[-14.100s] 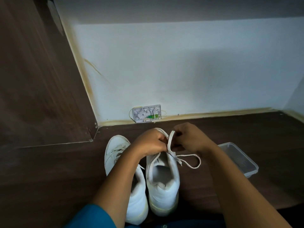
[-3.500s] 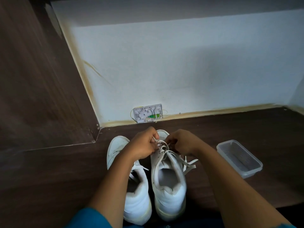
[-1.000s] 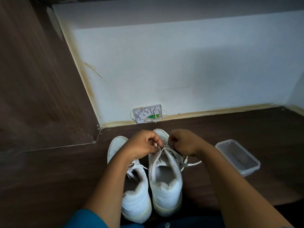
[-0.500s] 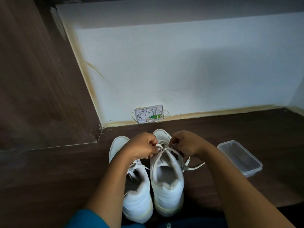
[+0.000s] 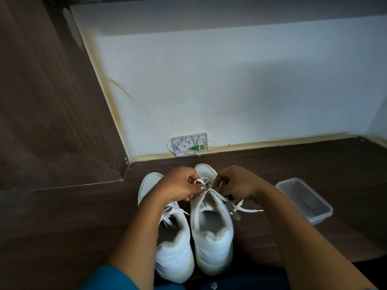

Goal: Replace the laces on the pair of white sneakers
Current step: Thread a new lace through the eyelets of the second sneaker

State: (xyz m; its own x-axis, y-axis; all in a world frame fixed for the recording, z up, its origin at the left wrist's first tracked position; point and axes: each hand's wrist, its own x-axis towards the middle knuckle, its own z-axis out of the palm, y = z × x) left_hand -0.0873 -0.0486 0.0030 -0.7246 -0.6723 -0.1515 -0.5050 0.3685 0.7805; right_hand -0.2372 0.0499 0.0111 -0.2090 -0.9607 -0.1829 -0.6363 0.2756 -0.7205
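Observation:
Two white sneakers stand side by side on the dark wooden floor, toes toward the wall. The right sneaker (image 5: pixel 211 233) has a flat white lace (image 5: pixel 236 207) threaded near its toe, with loose ends trailing off to the right. My left hand (image 5: pixel 180 186) pinches a loop of that lace above the eyelets. My right hand (image 5: pixel 236 183) pinches the lace just across from it. The left sneaker (image 5: pixel 173 248) lies partly under my left forearm, its lace slack.
A clear plastic container (image 5: pixel 304 199) sits on the floor to the right of the shoes. A white wall plate with exposed wiring (image 5: pixel 189 144) is at the base of the pale wall. A dark wooden panel (image 5: pixel 41 101) rises on the left.
Both hands have stayed at the toe end of the right sneaker, working the lace. A small loop now shows at my left fingertips and the loose ends lie further right.

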